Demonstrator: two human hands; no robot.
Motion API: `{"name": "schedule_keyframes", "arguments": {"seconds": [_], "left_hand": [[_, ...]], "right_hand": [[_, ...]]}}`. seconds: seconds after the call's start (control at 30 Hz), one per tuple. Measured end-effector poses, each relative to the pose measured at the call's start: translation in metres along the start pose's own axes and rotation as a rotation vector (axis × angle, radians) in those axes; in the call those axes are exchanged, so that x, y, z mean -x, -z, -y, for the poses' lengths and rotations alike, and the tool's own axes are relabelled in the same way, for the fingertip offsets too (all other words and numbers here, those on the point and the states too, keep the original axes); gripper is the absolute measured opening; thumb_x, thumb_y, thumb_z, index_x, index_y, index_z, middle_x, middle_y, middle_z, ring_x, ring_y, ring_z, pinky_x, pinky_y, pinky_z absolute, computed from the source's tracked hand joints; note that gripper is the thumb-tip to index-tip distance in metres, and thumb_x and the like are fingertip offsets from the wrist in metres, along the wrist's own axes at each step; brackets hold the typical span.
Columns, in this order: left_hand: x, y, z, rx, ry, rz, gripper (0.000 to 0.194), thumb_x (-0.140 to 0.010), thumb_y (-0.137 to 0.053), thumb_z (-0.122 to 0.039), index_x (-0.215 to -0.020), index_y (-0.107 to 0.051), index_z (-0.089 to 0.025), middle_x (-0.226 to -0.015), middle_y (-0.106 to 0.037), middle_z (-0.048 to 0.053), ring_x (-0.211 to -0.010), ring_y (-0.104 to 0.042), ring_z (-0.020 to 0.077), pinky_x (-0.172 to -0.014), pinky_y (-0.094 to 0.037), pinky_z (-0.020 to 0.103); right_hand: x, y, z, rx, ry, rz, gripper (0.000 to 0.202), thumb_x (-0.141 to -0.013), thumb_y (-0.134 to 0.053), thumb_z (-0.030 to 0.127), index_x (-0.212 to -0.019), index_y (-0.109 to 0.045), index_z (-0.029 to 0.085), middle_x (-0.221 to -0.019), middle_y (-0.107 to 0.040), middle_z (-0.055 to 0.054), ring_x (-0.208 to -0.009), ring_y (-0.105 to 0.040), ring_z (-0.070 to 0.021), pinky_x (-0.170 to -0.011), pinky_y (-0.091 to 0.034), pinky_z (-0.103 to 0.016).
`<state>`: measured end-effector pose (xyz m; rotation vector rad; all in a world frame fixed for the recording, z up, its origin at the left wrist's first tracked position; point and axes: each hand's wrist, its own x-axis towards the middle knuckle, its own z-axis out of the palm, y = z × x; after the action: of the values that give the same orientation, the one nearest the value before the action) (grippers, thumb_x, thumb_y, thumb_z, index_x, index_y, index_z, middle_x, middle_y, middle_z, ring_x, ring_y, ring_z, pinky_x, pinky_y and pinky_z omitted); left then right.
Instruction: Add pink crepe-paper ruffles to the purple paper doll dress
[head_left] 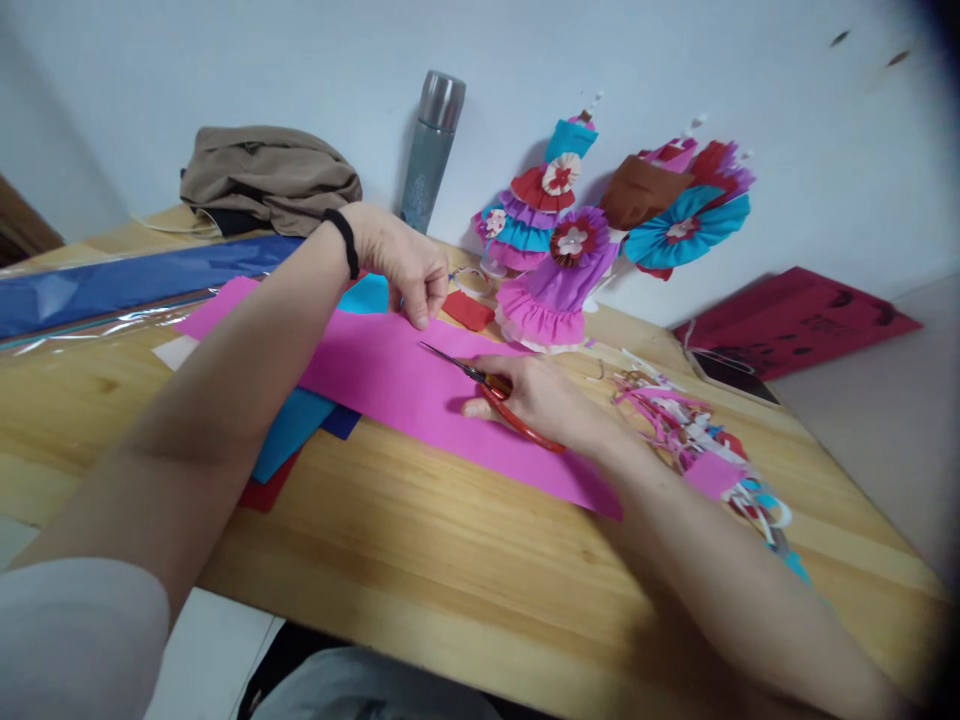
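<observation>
A long pink sheet [420, 385] lies slantwise across the wooden table, over blue [291, 432] and red [271, 487] sheets. My left hand [409, 268], with a black band at the wrist, is closed at the pink sheet's far edge; its fingertips are pressed together there, and whether they pinch the edge is unclear. My right hand [525, 395] holds red-handled scissors [517, 418] above the sheet. The blades point left toward my left fingertips and look closed or nearly so. A small red folded piece [469, 311] lies just beyond the sheet.
Paper dress figures [559, 285] with flowers and a grey bottle [433, 150] stand by the wall. Brown cloth [270, 175] and plastic-wrapped blue sheets [135, 280] lie left. Right are paper scraps [697, 440], a phone [731, 376] and a dark pink bag [799, 320].
</observation>
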<state>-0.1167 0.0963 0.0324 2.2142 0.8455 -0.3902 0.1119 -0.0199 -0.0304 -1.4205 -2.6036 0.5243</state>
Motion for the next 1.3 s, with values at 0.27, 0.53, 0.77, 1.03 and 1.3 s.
{"name": "schedule_keyframes", "arguments": {"seconds": [0.27, 0.53, 0.77, 1.03, 1.3], "left_hand": [[0.004, 0.001, 0.001, 0.032, 0.043, 0.025, 0.042, -0.068, -0.079, -0.044, -0.088, -0.069, -0.008, -0.07, -0.065, 0.001, -0.073, -0.055, 0.0133, -0.081, -0.044, 0.03], [0.009, 0.002, 0.006, 0.001, 0.084, -0.023, 0.043, -0.07, -0.08, -0.049, -0.081, -0.071, -0.009, -0.063, -0.061, 0.002, -0.08, -0.055, 0.0176, -0.085, -0.043, 0.035], [0.013, 0.001, -0.001, 0.072, 0.098, -0.014, 0.037, -0.067, -0.082, -0.044, -0.076, -0.072, -0.01, -0.056, -0.052, -0.001, -0.073, -0.054, 0.0163, -0.081, -0.046, 0.036], [0.01, 0.002, 0.003, 0.073, 0.089, -0.037, 0.036, -0.064, -0.085, -0.043, -0.073, -0.072, -0.01, -0.063, -0.061, 0.003, -0.078, -0.056, 0.0183, -0.083, -0.046, 0.036], [0.017, -0.005, 0.003, 0.015, 0.077, -0.12, 0.019, -0.085, -0.064, -0.023, -0.087, -0.074, -0.006, -0.061, -0.062, -0.002, -0.075, -0.06, 0.0114, -0.086, -0.05, 0.032]], "right_hand": [[0.002, -0.012, -0.003, 0.011, 0.026, -0.057, 0.063, -0.087, -0.061, 0.067, -0.132, -0.068, 0.023, -0.08, -0.074, -0.007, -0.069, -0.066, -0.0207, -0.062, -0.038, -0.028], [0.001, -0.017, -0.002, -0.034, 0.003, -0.131, 0.051, -0.09, -0.061, 0.064, -0.112, -0.074, 0.021, -0.065, -0.064, -0.003, -0.062, -0.061, -0.0208, -0.06, -0.037, -0.028], [0.003, -0.01, 0.004, -0.096, 0.004, -0.044, 0.051, -0.087, -0.06, 0.068, -0.098, -0.069, 0.019, -0.07, -0.061, -0.001, -0.062, -0.056, -0.0164, -0.059, -0.035, -0.026], [-0.003, -0.001, 0.02, -0.139, 0.0, 0.006, 0.059, -0.086, -0.053, 0.075, -0.09, -0.061, 0.017, -0.074, -0.059, -0.002, -0.065, -0.051, -0.0144, -0.06, -0.034, -0.027], [-0.013, -0.007, 0.018, -0.138, 0.039, -0.043, 0.062, -0.086, -0.045, 0.081, -0.084, -0.051, 0.019, -0.076, -0.057, -0.002, -0.066, -0.049, -0.0154, -0.06, -0.033, -0.028]]}}
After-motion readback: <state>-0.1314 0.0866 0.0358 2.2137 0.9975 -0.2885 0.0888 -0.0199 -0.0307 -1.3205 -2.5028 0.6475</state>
